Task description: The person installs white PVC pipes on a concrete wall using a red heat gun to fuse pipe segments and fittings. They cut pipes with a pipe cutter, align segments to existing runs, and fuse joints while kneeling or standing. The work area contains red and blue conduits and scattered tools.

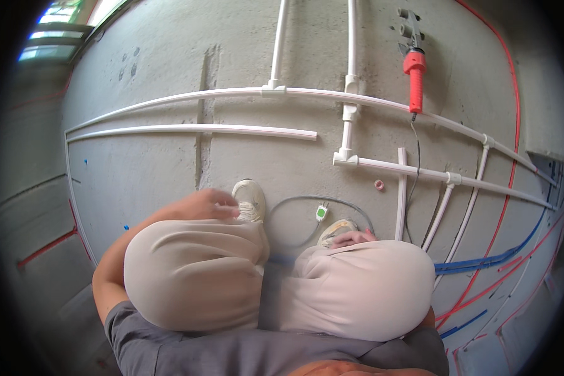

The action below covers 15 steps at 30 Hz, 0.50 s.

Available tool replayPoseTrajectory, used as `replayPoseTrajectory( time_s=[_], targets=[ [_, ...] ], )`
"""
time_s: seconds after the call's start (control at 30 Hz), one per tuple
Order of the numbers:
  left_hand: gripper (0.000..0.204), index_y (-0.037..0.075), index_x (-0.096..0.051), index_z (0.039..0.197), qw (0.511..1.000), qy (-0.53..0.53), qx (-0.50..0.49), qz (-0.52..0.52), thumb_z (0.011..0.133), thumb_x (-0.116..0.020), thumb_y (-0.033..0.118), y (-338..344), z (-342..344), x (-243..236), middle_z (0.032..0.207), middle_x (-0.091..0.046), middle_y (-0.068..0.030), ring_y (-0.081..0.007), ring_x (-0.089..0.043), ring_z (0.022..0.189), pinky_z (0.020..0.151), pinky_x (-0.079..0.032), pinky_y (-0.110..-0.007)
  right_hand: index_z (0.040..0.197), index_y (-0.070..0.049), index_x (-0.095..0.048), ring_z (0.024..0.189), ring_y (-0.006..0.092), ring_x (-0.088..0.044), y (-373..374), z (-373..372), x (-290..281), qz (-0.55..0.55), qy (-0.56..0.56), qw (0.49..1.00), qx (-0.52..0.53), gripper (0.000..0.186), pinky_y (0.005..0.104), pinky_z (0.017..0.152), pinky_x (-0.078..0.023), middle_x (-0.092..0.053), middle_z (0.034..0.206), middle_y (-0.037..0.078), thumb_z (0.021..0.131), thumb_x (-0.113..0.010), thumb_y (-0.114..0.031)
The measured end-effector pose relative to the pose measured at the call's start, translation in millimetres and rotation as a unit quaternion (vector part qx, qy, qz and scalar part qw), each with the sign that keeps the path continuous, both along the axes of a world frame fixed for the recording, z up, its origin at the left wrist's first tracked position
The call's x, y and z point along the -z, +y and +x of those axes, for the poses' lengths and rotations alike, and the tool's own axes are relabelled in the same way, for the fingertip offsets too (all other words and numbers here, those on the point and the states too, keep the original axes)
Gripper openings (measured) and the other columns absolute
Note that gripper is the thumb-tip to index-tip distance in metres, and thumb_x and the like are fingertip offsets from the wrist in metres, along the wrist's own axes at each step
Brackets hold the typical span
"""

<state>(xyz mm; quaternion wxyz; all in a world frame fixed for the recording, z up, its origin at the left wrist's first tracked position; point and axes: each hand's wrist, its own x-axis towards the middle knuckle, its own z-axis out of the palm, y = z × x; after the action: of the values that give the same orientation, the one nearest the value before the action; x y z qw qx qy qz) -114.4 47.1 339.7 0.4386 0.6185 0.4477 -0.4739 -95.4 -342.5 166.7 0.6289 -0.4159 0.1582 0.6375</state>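
I squat with both knees up. My left hand (pixel 214 205) is beside the left shoe (pixel 250 197), its fingers smeared by motion. Beyond the right knee, my right hand (pixel 352 239) is in front of the right shoe (pixel 336 232). Its fingers look bent and close together, partly hidden by the trouser leg; a small reddish bit shows beside them, too unclear to name. On the floor between the shoes lies a white plug (pixel 321 213) with a green face, on a grey cable. A small pinkish ring-shaped piece (pixel 379 185) lies farther right.
White plastic pipes (pixel 200 94) with tee and elbow fittings run across the concrete floor ahead. A loose pipe length (pixel 257 130) lies nearer. At far right rests a red-handled pipe welding tool (pixel 415 81), its cord trailing toward me. Blue pipes (pixel 482 261) and red lines lie right.
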Motion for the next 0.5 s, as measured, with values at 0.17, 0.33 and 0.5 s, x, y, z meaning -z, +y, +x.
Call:
replayPoseTrajectory(
  time_s=[0.17, 0.33, 0.5],
  targets=[
    [0.063, 0.010, -0.050, 0.158, 0.848, -0.303, 0.399, 0.173, 0.104, -0.069, 0.035, 56, -5, 161, 0.163, -0.048, -0.0218, -0.0436, -0.046, 0.148, 0.122, -0.039, -0.053, 0.118, 0.004, -0.069, 0.072, 0.0103, -0.063, 12, 26, 63, -0.228, -0.298, 0.923, -0.086, 0.023, 0.0276, 0.069, -0.054, -0.070, 0.091, 0.004, 0.098, -0.069, -0.009],
    [0.036, 0.005, -0.067, 0.131, 0.688, -0.458, 0.453, 0.334, 0.098, -0.068, 0.016, 58, 27, 257, 0.137, -0.065, -0.0164, -0.0361, -0.057, 0.134, 0.115, -0.041, -0.051, 0.118, 0.003, -0.068, 0.078, 0.0101, -0.064, 19, 50, 67, -0.196, -0.352, 0.915, 0.000, 0.020, 0.0282, 0.072, -0.056, -0.068, 0.094, 0.005, 0.101, -0.066, -0.007],
    [0.020, 0.006, -0.066, 0.112, 0.706, -0.438, 0.467, 0.301, 0.094, -0.070, 0.014, 51, 60, 297, 0.114, -0.065, -0.0126, -0.0358, -0.060, 0.119, 0.103, -0.046, -0.050, 0.119, 0.003, -0.069, 0.088, 0.0190, -0.069, -7, 15, 67, -0.287, -0.340, 0.895, -0.014, 0.025, 0.0343, 0.083, -0.057, -0.074, 0.100, 0.011, 0.100, -0.069, -0.012]
  ],
)
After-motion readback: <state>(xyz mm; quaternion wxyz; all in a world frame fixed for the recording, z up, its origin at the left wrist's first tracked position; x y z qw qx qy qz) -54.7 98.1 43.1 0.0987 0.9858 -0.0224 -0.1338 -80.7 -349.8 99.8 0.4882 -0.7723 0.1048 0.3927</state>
